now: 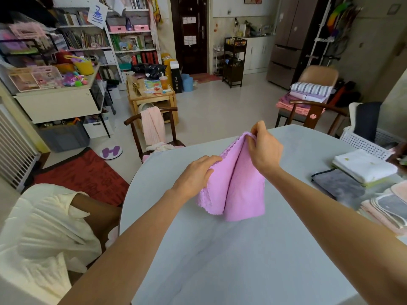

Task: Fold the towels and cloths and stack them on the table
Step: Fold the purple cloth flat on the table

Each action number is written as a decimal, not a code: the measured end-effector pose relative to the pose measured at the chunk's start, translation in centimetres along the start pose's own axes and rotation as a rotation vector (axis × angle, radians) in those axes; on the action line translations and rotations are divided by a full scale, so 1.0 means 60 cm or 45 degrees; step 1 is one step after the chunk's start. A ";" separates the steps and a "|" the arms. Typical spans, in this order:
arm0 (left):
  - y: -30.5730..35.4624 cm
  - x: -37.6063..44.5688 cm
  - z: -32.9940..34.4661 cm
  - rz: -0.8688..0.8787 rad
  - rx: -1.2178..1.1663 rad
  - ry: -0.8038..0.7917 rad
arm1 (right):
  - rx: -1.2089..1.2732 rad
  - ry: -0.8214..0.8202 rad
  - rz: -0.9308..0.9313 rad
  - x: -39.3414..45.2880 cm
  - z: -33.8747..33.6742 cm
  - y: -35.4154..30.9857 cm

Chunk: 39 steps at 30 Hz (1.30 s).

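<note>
A pink cloth with a scalloped edge hangs doubled over above the grey table, its lower edge near the tabletop. My right hand pinches its top corner, raised. My left hand grips the cloth's left edge lower down. At the table's right side lies a stack of folded cloths: a white towel on top of a green one, a dark grey cloth beside it, and several pink and grey cloths nearer me.
A white perforated basket with dark fabric stands at the table's far right. A wooden chair with a pink towel over its back sits at the far edge. Another chair across the room holds folded linens. A red rug lies to the left.
</note>
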<state>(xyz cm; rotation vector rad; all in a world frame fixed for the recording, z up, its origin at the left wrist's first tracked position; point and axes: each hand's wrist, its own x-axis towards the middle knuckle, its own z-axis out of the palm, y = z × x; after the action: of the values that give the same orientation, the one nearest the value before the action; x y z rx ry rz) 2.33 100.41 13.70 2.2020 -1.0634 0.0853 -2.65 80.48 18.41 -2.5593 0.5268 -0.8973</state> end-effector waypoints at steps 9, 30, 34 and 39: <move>-0.012 -0.006 0.024 -0.395 -0.138 -0.047 | 0.027 0.011 0.034 -0.007 -0.003 0.017; -0.008 0.051 0.079 -0.610 -0.009 0.102 | -0.398 -0.204 -0.038 -0.052 -0.044 0.203; -0.008 0.071 0.099 -0.487 0.413 -0.198 | -0.446 -0.496 -0.079 -0.057 -0.045 0.257; 0.015 0.098 0.157 -0.681 0.386 -0.468 | -0.734 -0.895 0.188 -0.059 -0.010 0.309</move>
<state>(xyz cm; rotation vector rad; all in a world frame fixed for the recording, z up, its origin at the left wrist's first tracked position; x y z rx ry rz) 3.47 90.40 8.95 2.7794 -0.6329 -0.4363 -9.69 66.03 8.48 -3.0192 0.8080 0.2767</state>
